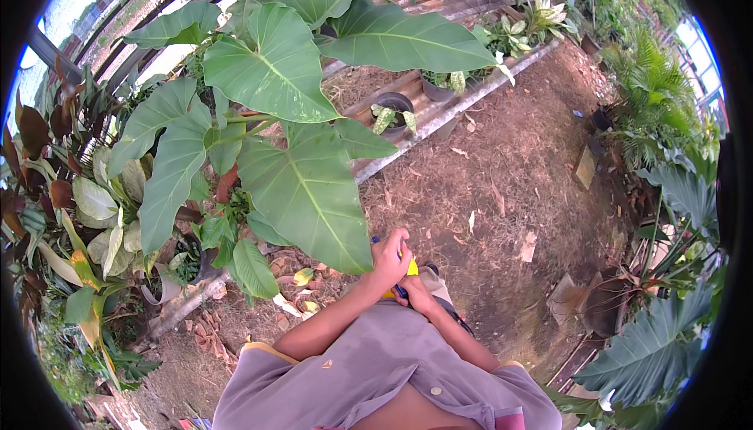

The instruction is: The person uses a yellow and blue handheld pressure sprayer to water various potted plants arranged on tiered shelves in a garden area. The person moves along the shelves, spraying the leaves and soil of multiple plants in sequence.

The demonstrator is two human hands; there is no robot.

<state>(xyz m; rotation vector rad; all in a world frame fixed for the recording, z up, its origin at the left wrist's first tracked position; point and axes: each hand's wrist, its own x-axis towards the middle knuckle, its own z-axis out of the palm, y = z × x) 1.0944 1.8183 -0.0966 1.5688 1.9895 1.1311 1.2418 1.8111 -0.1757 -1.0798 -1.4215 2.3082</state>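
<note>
In front of my waist, both hands are together on a yellow and blue object point(413, 268), perhaps a spray bottle; the fingers hide most of it. My left hand point(389, 260) grips the upper part, where blue pieces show beside the fingers. Just below and to the right, my right hand point(416, 293) is closed around the lower part. A large green arrow-shaped leaf point(306, 189) ends with its tip beside my left wrist. It belongs to a tall potted plant, with another broad leaf point(267, 62) bearing pale spots higher up.
A black pot point(393, 106) with a variegated plant stands on corrugated sheeting, bordered by a long pale edge point(459, 109). Bare soil with dry leaves point(500, 195) stretches ahead and to the right. Dense foliage point(106, 212) lines the left; large-leaved plants point(653, 336) stand at the right.
</note>
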